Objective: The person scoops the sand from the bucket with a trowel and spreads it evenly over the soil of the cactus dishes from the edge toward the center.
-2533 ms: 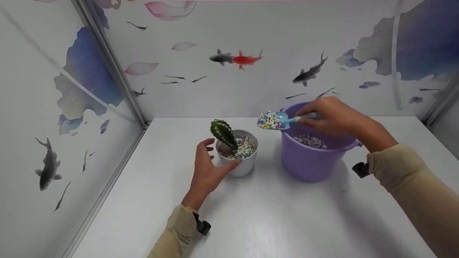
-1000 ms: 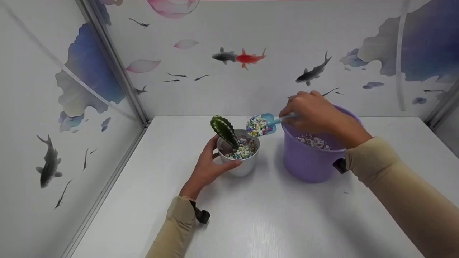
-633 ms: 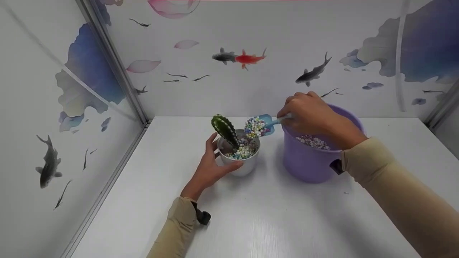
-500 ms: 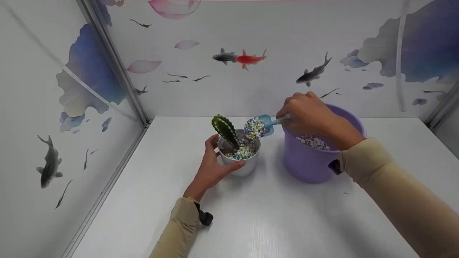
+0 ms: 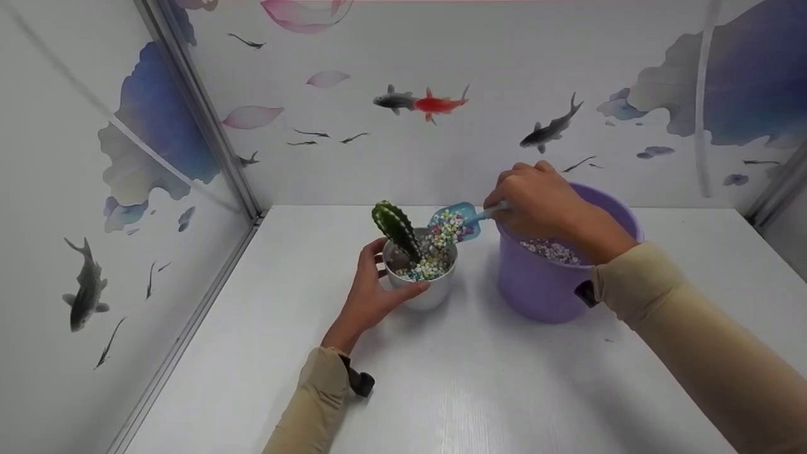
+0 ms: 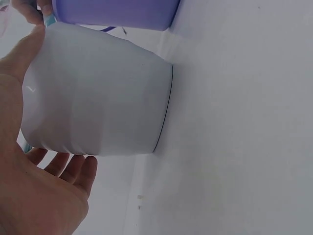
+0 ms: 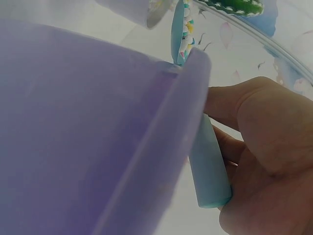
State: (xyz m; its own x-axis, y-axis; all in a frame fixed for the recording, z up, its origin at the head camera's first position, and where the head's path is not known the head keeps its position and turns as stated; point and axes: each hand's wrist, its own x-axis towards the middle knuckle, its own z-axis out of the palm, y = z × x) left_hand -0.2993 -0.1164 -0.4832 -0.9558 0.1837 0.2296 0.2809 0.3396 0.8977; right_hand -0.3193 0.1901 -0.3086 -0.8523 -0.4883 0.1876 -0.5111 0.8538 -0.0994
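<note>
In the head view a white pot (image 5: pixel 429 295) stands on the table with a green cactus (image 5: pixel 396 228) leaning left in it. Small multicoloured pebbles (image 5: pixel 423 270) partly fill it. My left hand (image 5: pixel 372 296) holds the pot, thumb on the near rim and fingers round its left side; the left wrist view shows the fingers against the pot's wall (image 6: pixel 107 93). My right hand (image 5: pixel 536 198) grips the handle (image 7: pixel 209 166) of a light blue scoop (image 5: pixel 465 217). The scoop tilts over the pot's right rim, and pebbles slide off its tip into the pot.
A purple bucket (image 5: pixel 536 293) stands right of the pot, with more pebbles (image 5: pixel 550 250) inside; my right forearm crosses over its rim. White panels (image 5: pixel 492 50) printed with fish and petals rise behind and at the left of the white table (image 5: pixel 454 378).
The right hand has carried the loaded scoop left from the bucket to the pot and tipped it; its load is now spilling. The left hand has closed in on the pot.
</note>
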